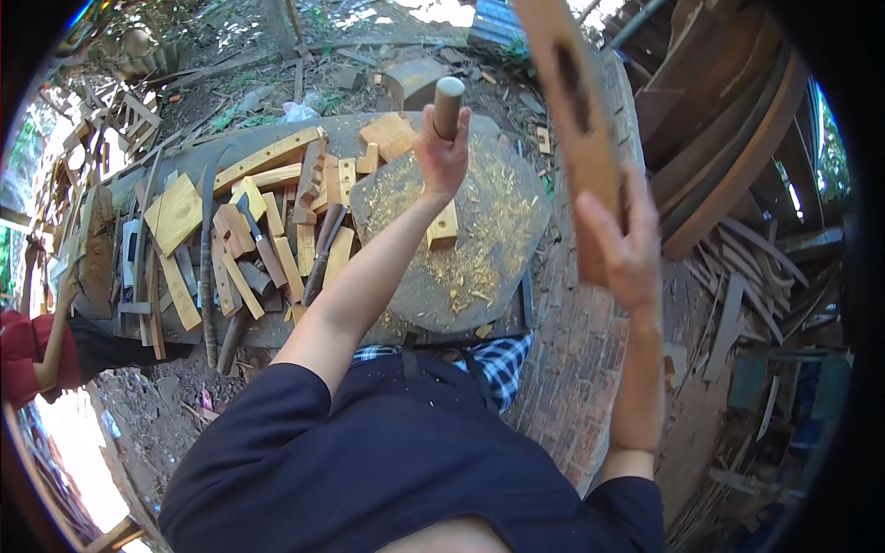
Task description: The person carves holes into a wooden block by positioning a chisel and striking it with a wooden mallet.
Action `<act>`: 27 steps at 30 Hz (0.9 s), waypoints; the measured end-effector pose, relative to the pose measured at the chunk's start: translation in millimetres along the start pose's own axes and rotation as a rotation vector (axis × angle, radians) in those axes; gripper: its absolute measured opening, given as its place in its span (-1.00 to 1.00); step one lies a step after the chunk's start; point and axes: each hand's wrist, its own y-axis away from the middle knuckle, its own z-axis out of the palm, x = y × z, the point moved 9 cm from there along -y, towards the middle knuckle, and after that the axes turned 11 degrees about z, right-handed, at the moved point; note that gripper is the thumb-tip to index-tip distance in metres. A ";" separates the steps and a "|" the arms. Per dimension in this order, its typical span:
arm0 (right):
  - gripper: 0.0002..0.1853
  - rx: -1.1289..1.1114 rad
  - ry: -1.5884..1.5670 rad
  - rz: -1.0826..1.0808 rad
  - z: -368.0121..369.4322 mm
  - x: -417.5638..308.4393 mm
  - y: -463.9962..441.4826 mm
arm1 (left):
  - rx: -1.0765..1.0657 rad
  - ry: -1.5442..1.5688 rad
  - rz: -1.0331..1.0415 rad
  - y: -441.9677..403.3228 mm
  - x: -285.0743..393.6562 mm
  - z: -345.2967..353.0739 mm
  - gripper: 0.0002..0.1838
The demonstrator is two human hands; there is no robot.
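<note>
My left hand [442,164] is wrapped round the upright wooden handle of a chisel [448,103]; its blade is hidden behind the hand and forearm. Beneath that hand, a light wooden block [443,228] with a small hole lies on the round chopping block [419,300], among wood chips. Raised at the right, my right hand [627,241] grips the lower end of a long wooden bar [583,120] with a dark oval slot, apart from the chisel. The bar is slightly blurred and its upper end leaves the view.
Left of the chopping block lie several drilled wooden pieces [267,158], a dark-handled knife [261,241] and other tools. Another person's red sleeve [29,355] shows at the far left. A brick ledge [576,355] runs along the right; curved timbers [737,170] lean beyond it.
</note>
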 end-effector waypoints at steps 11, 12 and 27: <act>-0.45 -0.219 0.304 0.211 14.8 20.0 -12.6 | -0.005 0.084 -0.126 -3.6 -18.6 -13.3 -0.68; -0.42 -0.212 0.203 0.272 21.2 40.6 -9.8 | -0.003 0.086 -0.135 -6.2 -32.7 -15.0 -0.68; -0.27 0.187 0.859 -0.050 131.5 163.7 31.5 | 0.290 0.054 -0.204 -12.5 -82.0 -35.8 -0.74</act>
